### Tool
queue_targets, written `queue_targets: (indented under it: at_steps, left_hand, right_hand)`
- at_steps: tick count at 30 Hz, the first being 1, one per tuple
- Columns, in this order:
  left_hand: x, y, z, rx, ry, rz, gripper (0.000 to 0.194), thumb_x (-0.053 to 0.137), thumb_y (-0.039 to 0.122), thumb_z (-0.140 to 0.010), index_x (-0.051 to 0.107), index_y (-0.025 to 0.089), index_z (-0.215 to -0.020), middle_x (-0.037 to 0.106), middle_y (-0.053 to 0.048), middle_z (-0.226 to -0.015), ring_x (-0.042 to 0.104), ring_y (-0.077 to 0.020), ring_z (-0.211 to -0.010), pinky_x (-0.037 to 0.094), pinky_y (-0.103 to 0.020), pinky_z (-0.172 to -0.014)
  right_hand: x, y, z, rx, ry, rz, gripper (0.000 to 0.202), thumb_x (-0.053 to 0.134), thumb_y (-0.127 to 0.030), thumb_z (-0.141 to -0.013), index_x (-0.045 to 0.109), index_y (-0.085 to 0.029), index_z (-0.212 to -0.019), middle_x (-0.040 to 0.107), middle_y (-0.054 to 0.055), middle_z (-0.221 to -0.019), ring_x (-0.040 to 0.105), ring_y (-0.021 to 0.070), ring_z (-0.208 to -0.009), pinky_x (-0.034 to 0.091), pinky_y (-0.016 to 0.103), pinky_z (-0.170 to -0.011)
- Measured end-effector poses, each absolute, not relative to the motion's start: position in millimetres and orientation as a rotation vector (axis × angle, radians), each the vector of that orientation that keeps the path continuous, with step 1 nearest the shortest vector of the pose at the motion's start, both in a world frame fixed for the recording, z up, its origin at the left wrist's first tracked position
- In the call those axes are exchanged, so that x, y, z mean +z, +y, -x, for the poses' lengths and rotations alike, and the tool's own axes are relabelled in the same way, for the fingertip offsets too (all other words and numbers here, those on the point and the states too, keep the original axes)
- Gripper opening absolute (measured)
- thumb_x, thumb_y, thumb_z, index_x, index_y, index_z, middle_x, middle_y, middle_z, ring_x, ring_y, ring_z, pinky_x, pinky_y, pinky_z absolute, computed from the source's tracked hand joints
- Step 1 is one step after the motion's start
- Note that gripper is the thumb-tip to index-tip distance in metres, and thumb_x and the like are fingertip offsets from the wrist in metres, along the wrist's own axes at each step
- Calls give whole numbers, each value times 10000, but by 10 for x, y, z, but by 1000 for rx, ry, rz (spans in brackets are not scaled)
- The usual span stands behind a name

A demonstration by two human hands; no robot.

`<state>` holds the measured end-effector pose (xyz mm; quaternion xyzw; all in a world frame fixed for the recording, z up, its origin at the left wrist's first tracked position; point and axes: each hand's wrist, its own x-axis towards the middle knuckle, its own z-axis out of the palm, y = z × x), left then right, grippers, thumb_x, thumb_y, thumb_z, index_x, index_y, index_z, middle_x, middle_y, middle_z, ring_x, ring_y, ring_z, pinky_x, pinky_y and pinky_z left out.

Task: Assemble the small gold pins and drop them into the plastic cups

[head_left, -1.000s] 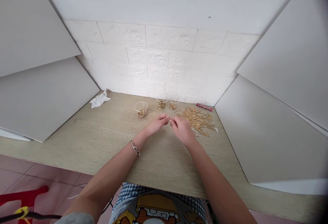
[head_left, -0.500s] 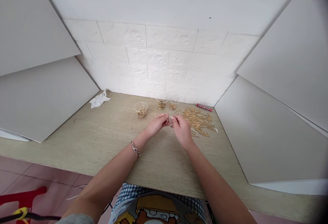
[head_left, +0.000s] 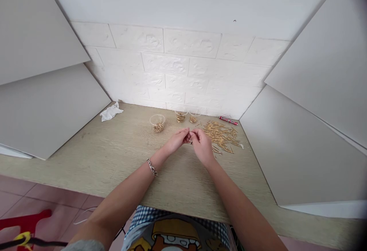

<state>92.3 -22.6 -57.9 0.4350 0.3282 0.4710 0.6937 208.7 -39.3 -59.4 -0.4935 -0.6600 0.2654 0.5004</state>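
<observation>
So both bare hands are up over the tabletop (head_left: pixel 114 159), right of its middle and nearer the back edge than the front. The left hand (head_left: pixel 177 141) and right hand (head_left: pixel 202 147) meet at the fingertips, thumbs and fingers curled in, but I honestly can't tell whether either one is clamped on something, because the spot between them is hidden and tiny. There's a chunky silver bracelet (head_left: pixel 151 167) on the left wrist. Just beyond the right hand, toward the back right corner, a loose pile of thin gold rods (head_left: pixel 219 132) lies fanned out every which way, with a little whitish scrap (head_left: pixel 242 146) at its right side. A red tube (head_left: pixel 228 120) lies behind the pile, close to that same corner. Three clear cups with small gold bits in them stand toward the back: the left cup (head_left: pixel 153 121) a bit forward, the middle cup (head_left: pixel 181 111) and right cup (head_left: pixel 195 113) side by side near the back edge. Crumpled white tissue (head_left: pixel 111 112) sits at the back left corner.
</observation>
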Motion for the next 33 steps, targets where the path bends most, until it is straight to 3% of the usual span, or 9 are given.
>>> queue_targets:
  at_steps: [6, 11, 17, 22, 33]
  left_hand:
    - [-569, -224, -931, 1051, 732, -940, 174, 564, 277, -693, 489, 133, -628, 457, 19, -603, 414, -77, -582, 347, -213, -594]
    - [-562, -226, -924, 1056, 801, -1014, 183, 547, 301, -682, 479, 143, -620, 428, 27, -599, 390, -77, -570, 341, -220, -586]
    - [-512, -253, -915, 1062, 815, -1037, 227, 528, 325, -698, 410, 160, -595, 347, 47, -556, 322, -63, -503, 309, -213, -524]
    - [-470, -273, -905, 1019, 814, -979, 206, 548, 312, -690, 412, 167, -639, 254, 73, -515, 228, -49, -438, 197, -201, -443]
    - [-508, -234, -895, 1076, 780, -955, 166, 575, 269, -643, 450, 160, -659, 323, 63, -510, 291, -54, -461, 231, -206, -460]
  right_hand:
    - [-605, -396, -2085, 568, -1587, 1219, 202, 432, -328, -814, 570, -181, -813, 626, 28, -745, 546, 146, -647, 421, 266, -622]
    - [-588, -404, -2104, 520, -1611, 1238, 248, 394, -364, -842, 558, -186, -787, 605, 22, -704, 524, 142, -618, 401, 262, -613]
    - [-536, -406, -2156, 533, -1560, 1303, 348, 285, -398, -885, 431, -205, -635, 475, -20, -543, 449, 127, -532, 353, 248, -543]
    - [-494, -394, -2164, 596, -1592, 1268, 190, 423, -348, -816, 518, -189, -773, 582, 5, -681, 510, 131, -589, 388, 251, -575]
    - [-495, -397, -2164, 463, -1601, 1300, 162, 514, -290, -724, 632, -180, -736, 658, 30, -686, 577, 145, -587, 456, 275, -621]
